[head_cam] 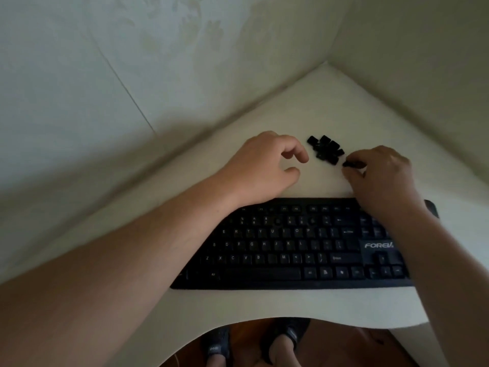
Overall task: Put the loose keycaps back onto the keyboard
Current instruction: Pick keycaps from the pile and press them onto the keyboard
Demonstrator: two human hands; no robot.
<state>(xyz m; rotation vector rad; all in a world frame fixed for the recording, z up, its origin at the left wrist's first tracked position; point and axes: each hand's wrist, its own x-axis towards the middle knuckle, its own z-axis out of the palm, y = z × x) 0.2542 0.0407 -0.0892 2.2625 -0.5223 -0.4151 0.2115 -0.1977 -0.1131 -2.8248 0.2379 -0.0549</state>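
A black keyboard (291,250) lies on a white desk (330,102) near its front edge. Behind it sits a small pile of several loose black keycaps (325,149). My right hand (381,176) reaches over the keyboard's right end and pinches one black keycap (352,163) at the pile's right edge. My left hand (264,165) rests on the desk left of the pile, fingers loosely curled, holding nothing. My forearms cover the keyboard's left and right ends.
Pale walls meet in a corner right behind the desk and hem it in on the left and right. The desk's front edge curves inward; below it I see my feet in dark slippers (288,337) on a brown floor.
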